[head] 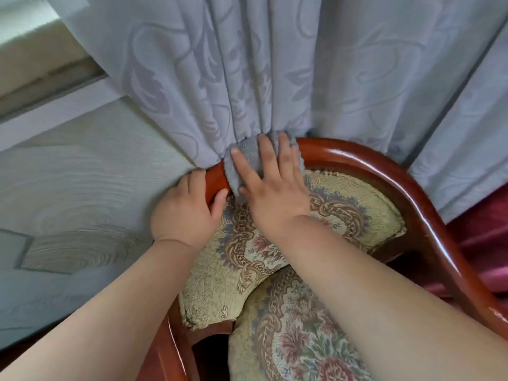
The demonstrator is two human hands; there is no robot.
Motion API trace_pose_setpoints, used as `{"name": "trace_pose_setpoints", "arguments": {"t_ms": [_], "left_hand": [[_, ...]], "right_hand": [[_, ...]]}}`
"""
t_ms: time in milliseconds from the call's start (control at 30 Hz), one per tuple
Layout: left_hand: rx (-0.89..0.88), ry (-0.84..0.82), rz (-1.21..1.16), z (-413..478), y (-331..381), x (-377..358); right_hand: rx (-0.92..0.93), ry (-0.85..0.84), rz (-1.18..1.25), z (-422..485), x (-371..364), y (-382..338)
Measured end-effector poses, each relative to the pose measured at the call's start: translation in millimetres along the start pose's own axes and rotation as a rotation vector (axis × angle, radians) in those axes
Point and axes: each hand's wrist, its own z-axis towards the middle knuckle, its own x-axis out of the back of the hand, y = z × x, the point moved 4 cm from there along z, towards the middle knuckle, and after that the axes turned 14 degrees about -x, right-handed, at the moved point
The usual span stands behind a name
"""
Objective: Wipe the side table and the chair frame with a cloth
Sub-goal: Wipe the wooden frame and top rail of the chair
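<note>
A glossy red-brown wooden chair frame (390, 177) curves around a floral upholstered backrest (357, 215) and seat cushion (288, 334). A grey cloth (242, 166) is draped over the top rail of the frame. My right hand (272, 188) lies flat on the cloth with fingers spread, pressing it onto the rail. Just left of the cloth, my left hand (187, 213) grips the rail, thumb on the front and fingers wrapped behind. The side table is not in view.
A grey patterned curtain (275, 64) hangs directly behind the chair back and touches the rail. A pale textured wall (82, 174) is on the left, a window sill (41, 64) at the upper left. Dark red fabric (486, 229) shows at the right.
</note>
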Motion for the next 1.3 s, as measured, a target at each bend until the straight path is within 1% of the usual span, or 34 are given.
{"name": "trace_pose_setpoints", "arguments": {"t_ms": [67,100,133,267,333,400,433,467,567,633,700,767,867,933,1000,1033,1067,1100,1167,1200,1233,1300], "left_hand": [[0.000,0.014,-0.001,-1,-1,-1],[0.000,0.021,-0.004,-1,-1,-1],[0.001,0.023,-0.009,-1,-2,-2],[0.009,0.021,-0.014,0,-1,-2],[0.009,0.025,-0.009,0,-1,-2],[0.008,0.032,-0.003,-1,-1,-1],[0.009,0.036,0.002,-1,0,0],[0.012,0.040,0.007,-1,0,1],[0.017,0.056,0.021,-1,1,0],[0.013,0.063,0.027,-1,1,0],[0.012,0.065,0.022,-1,1,-1],[0.015,0.070,0.016,-1,2,0],[0.033,0.054,0.007,-1,0,0],[0.032,0.033,-0.007,-1,0,-2],[0.031,0.033,-0.038,-1,-2,-1],[0.036,0.042,-0.052,-1,-3,0],[0.039,0.049,-0.061,-4,-2,1],[0.023,0.049,-0.057,-8,1,2],[-0.087,0.001,0.008,-18,17,3],[-0.139,-0.033,0.026,-24,28,3],[-0.160,-0.056,0.015,-28,37,4],[-0.192,-0.045,-0.022,-15,51,13]], "right_hand": [[0.038,0.025,-0.016,2,1,9],[0.027,0.050,-0.028,3,2,21],[-0.017,0.065,-0.047,4,4,38],[-0.294,0.063,-0.139,-5,16,116],[-0.364,0.045,-0.136,-9,19,130],[-0.418,0.032,-0.115,-7,17,120],[-0.414,0.034,-0.102,-4,14,108],[-0.372,0.031,-0.091,0,11,93],[-0.183,0.006,-0.097,4,3,55],[-0.107,0.018,-0.102,4,3,53],[-0.102,0.048,-0.088,3,8,75],[-0.207,0.087,-0.103,-1,14,114],[-0.391,0.094,-0.111,-23,18,171],[-0.489,0.094,-0.083,-40,19,188],[-0.568,0.059,-0.081,-40,19,188],[-0.567,0.040,-0.099,-35,20,179],[-0.524,0.023,-0.116,-27,22,166],[-0.442,0.007,-0.118,-19,24,149],[-0.243,-0.033,-0.087,-5,25,117],[-0.178,-0.059,-0.079,0,23,106],[-0.149,-0.072,-0.076,2,22,101],[-0.122,-0.044,-0.091,1,19,107]]}}
